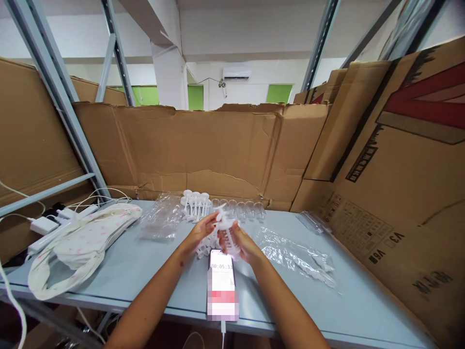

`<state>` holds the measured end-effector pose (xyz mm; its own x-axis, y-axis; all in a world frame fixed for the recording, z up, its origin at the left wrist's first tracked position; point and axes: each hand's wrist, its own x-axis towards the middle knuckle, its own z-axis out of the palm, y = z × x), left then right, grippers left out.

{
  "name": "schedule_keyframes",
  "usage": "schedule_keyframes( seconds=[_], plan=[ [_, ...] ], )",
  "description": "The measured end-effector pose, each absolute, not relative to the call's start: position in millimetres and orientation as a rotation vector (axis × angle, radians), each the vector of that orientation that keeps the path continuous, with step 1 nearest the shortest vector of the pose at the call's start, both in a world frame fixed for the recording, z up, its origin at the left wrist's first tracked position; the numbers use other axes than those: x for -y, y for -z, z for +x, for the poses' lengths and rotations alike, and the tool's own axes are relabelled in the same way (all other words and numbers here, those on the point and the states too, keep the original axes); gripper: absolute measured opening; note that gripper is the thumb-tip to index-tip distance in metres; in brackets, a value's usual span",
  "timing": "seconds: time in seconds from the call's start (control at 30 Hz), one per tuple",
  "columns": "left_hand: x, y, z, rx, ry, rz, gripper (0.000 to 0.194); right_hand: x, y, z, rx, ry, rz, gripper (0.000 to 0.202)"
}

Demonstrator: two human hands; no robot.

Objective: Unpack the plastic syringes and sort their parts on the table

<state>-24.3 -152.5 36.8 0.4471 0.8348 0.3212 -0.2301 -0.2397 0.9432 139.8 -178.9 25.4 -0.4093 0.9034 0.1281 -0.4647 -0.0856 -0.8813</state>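
My right hand [241, 242] is wrapped round a clear ribbed plastic bottle [228, 240], which is held tilted above the table. At its top is a white pump head [221, 213], with the fingers of my left hand [203, 229] closed at it. Behind my hands stand several white pump heads with stems [195, 203] in a group. To their right runs a row of clear plastic bottles [245, 211]. Small white plastic parts [207, 244] lie in a pile beneath my hands, partly hidden by them.
A phone [222, 286] showing a timer lies at the front, its cable over the edge. Clear plastic bags lie left [162, 218] and right [296, 254]. A white cloth bag [90, 232] and a power strip [61, 230] sit at left. Cardboard walls [196, 150] enclose the table.
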Motion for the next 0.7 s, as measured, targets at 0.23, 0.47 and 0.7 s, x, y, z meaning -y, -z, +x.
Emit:
schedule_keyframes(
  seconds=[0.23, 0.47, 0.7],
  plan=[
    [173.5, -30.8, -17.1, -0.483, -0.876, 1.345, 0.083, 190.5, -19.5, 114.3, 1.242, -1.880, -0.488, 0.071],
    [174.6, -27.5, -3.6, -0.663, -1.151, 1.335, 0.073, 184.5, -12.8, 111.1, 1.318, -1.468, -0.668, 0.064],
    [174.7, -30.7, -1.4, -0.716, -1.154, 1.297, 0.063, 185.1, -16.2, 110.5, 1.290, -1.439, -0.694, 0.057]
  ],
)
